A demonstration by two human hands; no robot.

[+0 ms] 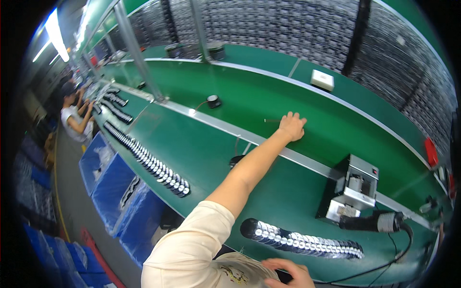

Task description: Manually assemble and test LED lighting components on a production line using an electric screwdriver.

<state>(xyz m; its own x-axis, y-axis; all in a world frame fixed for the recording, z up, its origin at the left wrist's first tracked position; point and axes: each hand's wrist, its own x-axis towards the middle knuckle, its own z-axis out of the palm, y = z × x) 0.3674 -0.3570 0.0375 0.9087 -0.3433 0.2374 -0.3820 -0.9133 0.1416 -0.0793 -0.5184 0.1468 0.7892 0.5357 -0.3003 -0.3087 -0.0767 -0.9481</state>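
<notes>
My left hand (292, 127) is stretched far out over the bench, up against the green upright panel (240, 91). Its fingers are spread, and I see nothing held in them. A thin, light strip (272, 120) shows just left of its fingertips; I cannot tell whether it touches them. Close to my body at the lower edge, my right hand (294, 274) is partly cut off, thumb and fingers apart. Beyond it lies a packed row of round black parts with silvery faces (307, 242). A longer row of similar parts (149, 161) runs along the bench's left side.
A metal box device (355, 185) stands at the right, beside a black cylindrical tool (370, 222) with a cable. A small dark round part (213, 101) sits by the panel. On the upper shelf is a white box (322, 80). Blue bins (113, 192) flank the bench; another person (77, 117) works farther left.
</notes>
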